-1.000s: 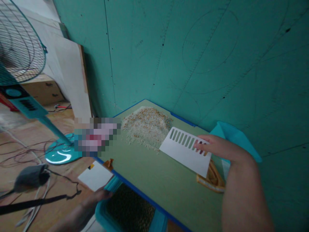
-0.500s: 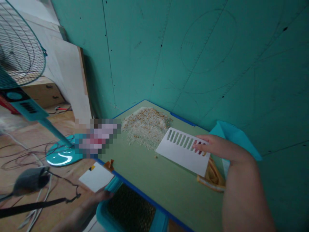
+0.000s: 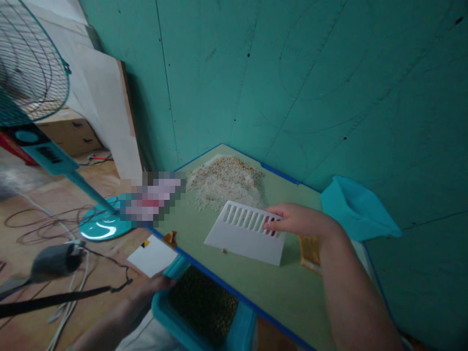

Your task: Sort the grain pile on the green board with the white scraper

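My right hand [image 3: 298, 220] grips a white slotted plastic scraper [image 3: 245, 233] by its slotted edge and holds it on the green table [image 3: 252, 278], just in front of a pile of pale grains [image 3: 225, 179] near the wall. A single grain [image 3: 224, 251] lies by the scraper's lower edge. My left hand [image 3: 157, 284] is below the table's front edge, where it holds a small white card [image 3: 152, 255] and touches the rim of a teal tub [image 3: 234, 336] filled with dark grains.
A teal standing fan [image 3: 32, 97] with its round base [image 3: 104, 225] stands at left over loose cables [image 3: 44, 229]. A teal bag [image 3: 356, 207] leans on the teal wall at right. A yellow-brown object [image 3: 310, 252] lies behind my right wrist.
My right hand has drawn the scraper left and toward the front edge, away from the grain pile. One grain now lies loose by the scraper. The left hand stays by the tub.
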Available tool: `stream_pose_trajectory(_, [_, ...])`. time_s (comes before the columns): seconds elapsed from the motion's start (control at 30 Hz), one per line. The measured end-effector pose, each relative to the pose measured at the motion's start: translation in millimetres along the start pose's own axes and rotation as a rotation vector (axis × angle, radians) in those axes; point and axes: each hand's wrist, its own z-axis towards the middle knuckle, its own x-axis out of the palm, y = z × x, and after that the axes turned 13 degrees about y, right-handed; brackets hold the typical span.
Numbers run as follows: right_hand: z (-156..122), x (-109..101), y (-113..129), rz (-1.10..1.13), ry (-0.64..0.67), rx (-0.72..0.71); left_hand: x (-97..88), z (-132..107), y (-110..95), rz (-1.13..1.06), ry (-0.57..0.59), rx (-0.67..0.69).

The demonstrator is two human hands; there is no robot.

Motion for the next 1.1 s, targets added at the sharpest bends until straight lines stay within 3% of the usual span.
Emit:
stream_pose_trajectory(0.17, [10.0, 24.1, 35.2, -0.249, 0.031, -0.044, 4.3, -2.8, -2.6, 0.025, -0.025, 0.024])
stream_pose_trajectory(0.47, [-3.6, 57.6, 71.0, -0.592, -0.172, 0.005, -0.7, 1.6, 0.8, 0.022, -0.002, -0.003])
stream_pose_trajectory(0.6, [-5.2, 85.3, 90.6, -0.818, -0.217, -0.083, -3.2, 3.1, 1.1, 0.032, -0.01, 0.002])
stream_pose_trajectory(0.73, [0.5, 108.7, 108.2, -0.848, -0.28, -0.157, -1.1, 3.9, -1.0, 0.041, 0.028, 0.056])
stream_pose_trajectory(0.87, [2.1, 100.5, 104.7, -0.825, -0.232, -0.129, -0.8, 3.7, -1.1, 0.043, 0.032, 0.061])
stream_pose_trajectory(1.03, [-1.3, 61.7, 79.1, -0.62, -0.154, -0.032, -2.0, -3.2, -2.9, -0.005, 0.042, 0.031])
stream_pose_trajectory(1.1, [-2.0, 49.2, 70.0, -0.524, -0.185, -0.022, -2.9, -5.9, -2.7, -0.031, 0.038, 0.051])
